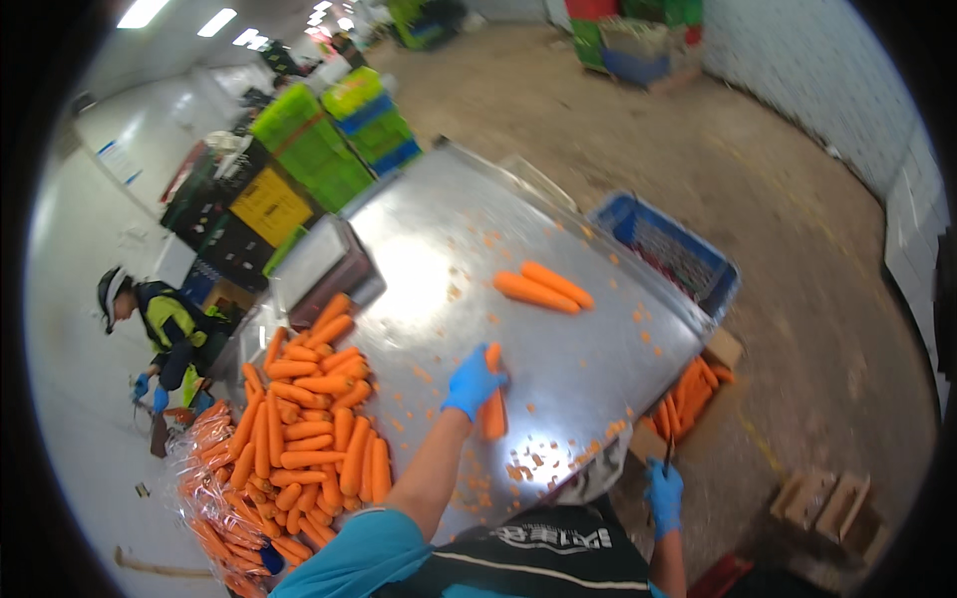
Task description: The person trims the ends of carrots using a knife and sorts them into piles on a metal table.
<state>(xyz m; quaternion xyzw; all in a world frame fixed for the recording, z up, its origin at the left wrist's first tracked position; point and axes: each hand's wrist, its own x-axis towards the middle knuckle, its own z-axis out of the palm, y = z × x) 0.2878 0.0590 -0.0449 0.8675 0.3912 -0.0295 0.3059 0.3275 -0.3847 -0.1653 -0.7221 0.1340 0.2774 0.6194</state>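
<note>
On the metal table (419, 239), my left hand (475, 383), in a blue glove, is closed round a carrot (493, 417). Low at the right, off the table's edge, my right hand (664, 498), also gloved in blue, grips a knife (669, 454) whose thin blade points up and away. Two more carrots (538, 291) lie side by side farther back on the tabletop. A large heap of carrots (311, 434) covers the table's left side. Small orange cuttings (533, 460) are scattered near my body and toward the right edge.
Clear plastic bags of carrots (214, 498) lie beside the heap. A weighing scale (324, 264) stands at the back left, near stacked crates (309, 145). Right of the table are a blue crate (668, 244) and a carton of carrots (688, 399). A co-worker (164, 319) stands far left.
</note>
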